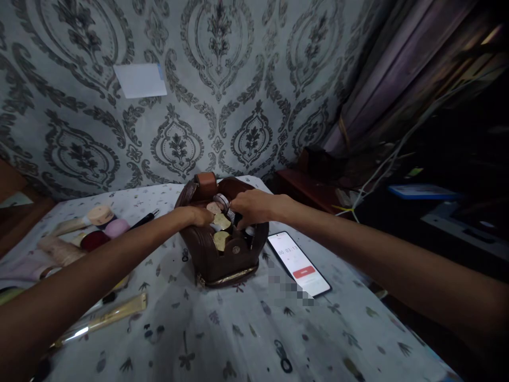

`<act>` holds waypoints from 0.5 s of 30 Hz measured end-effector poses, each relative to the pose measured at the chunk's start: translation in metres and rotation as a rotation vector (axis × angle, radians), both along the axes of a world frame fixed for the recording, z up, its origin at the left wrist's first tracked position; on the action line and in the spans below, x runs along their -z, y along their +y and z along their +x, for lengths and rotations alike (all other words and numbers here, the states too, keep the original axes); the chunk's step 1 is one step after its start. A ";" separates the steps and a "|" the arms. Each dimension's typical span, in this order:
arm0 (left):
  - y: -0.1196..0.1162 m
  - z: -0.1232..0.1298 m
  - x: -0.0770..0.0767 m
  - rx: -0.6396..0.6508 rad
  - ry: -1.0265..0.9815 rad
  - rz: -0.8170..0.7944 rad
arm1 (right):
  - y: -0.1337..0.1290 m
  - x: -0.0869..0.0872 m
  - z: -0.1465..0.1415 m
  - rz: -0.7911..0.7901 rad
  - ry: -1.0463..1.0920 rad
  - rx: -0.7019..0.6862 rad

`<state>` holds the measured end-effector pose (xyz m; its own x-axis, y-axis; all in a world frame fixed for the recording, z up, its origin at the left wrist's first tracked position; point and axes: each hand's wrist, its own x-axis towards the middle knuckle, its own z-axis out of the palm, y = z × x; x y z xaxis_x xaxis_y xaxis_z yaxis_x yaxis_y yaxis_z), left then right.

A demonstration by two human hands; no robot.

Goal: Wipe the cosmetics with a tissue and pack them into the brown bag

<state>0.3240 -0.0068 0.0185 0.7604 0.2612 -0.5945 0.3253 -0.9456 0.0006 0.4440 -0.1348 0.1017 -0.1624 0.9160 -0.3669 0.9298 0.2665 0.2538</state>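
A brown leather makeup bag point(222, 265) stands unzipped on the bed-like surface, filled with several gold-lidded jars point(221, 240) and a small round clear-sided container point(221, 200). My left hand point(202, 216) reaches over the bag's left rim; its fingers are mostly hidden among the jars, so its grip is unclear. From the right side my right hand point(252, 206) dips into the bag, fingers bent and closed downward beside a dark item. What it holds, if anything, is hidden. The bag's brown handle strap point(207, 183) rises at the back.
A phone point(300, 263) showing a timer lies right of the bag. To the left are a gold tube point(115, 317), a pink sponge point(116, 228), a round jar point(101, 215), a black pen-like stick point(147, 217) and other cosmetics. Patterned wall point(254, 132) behind; cables point(382, 164) hang at right.
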 end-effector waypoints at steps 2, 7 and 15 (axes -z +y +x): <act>-0.002 -0.001 -0.002 -0.009 0.003 -0.003 | 0.001 0.001 -0.001 -0.009 -0.015 -0.001; -0.003 0.002 -0.008 -0.035 0.039 -0.018 | 0.000 0.000 -0.001 -0.030 -0.021 0.005; -0.003 0.012 -0.009 -0.055 0.075 -0.069 | -0.004 0.003 -0.002 -0.012 0.011 0.015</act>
